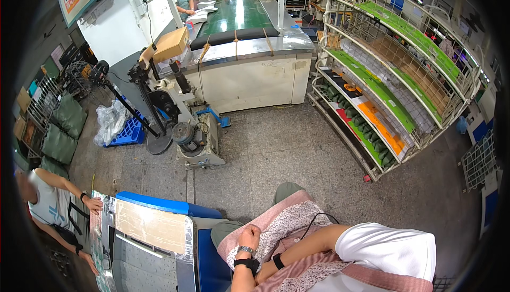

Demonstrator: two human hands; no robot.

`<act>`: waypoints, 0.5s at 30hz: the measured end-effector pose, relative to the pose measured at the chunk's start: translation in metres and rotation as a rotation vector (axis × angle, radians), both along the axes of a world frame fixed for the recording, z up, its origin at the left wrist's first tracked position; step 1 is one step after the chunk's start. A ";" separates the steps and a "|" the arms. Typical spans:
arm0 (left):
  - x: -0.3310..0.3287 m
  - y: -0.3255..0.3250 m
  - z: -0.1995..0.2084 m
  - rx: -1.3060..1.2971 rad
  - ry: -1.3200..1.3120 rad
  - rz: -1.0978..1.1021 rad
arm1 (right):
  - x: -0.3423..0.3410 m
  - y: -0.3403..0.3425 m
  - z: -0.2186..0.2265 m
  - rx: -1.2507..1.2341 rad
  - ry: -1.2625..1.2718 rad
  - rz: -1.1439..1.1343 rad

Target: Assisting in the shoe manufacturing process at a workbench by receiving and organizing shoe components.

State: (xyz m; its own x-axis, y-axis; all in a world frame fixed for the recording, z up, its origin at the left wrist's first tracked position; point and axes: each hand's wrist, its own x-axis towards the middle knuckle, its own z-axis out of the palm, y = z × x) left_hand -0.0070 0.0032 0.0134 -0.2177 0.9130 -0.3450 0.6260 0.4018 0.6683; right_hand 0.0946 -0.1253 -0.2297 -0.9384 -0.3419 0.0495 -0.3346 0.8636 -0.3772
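Sitting low at the near edge, left hand (248, 236) curled into a loose fist, fingers closed on nothing, resting on the pink floral cloth apron (289, 225) covering the lap. Wearing a silver metal watch (246, 250) and a black band (245, 264) on that wrist. Right hand mostly tucked out of sight behind the left forearm, only its wrist with a black wristband (278, 261) showing, so can't tell what those fingers are doing. Apron spreading across the lap, right in the near middle, a thin black cord (317, 219) looping over it. Just left of the knees, standing there: a blue plastic-edged workstation with a taped cardboard panel (151, 225). Leaning on its far-left corner, another person's hand (94, 205), that person in a grey sleeveless top. Further off, across the grey speckled stone floor (276, 148), sitting well apart: a grey machine with a round motor (186, 132), a long green conveyor belt (236, 10) running far, and on the right a tilted white wire rack with green and orange shelves (382, 90).
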 end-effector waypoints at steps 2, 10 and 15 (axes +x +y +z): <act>-0.003 -0.005 -0.020 -0.006 -0.037 0.014 | 0.014 0.079 0.224 -0.749 -0.343 0.249; 0.002 -0.001 -0.005 -0.023 -0.023 0.014 | 0.018 0.083 0.233 -0.744 -0.323 0.250; 0.002 -0.001 -0.005 -0.023 -0.030 0.021 | 0.017 0.083 0.240 -0.738 -0.322 0.259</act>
State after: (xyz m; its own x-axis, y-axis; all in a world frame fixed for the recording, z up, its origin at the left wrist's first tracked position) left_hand -0.0052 0.0022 0.0088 -0.2259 0.9000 -0.3727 0.5971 0.4303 0.6770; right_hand 0.1120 -0.0424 0.0106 -0.8414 -0.5331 0.0886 -0.2680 0.2692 -0.9250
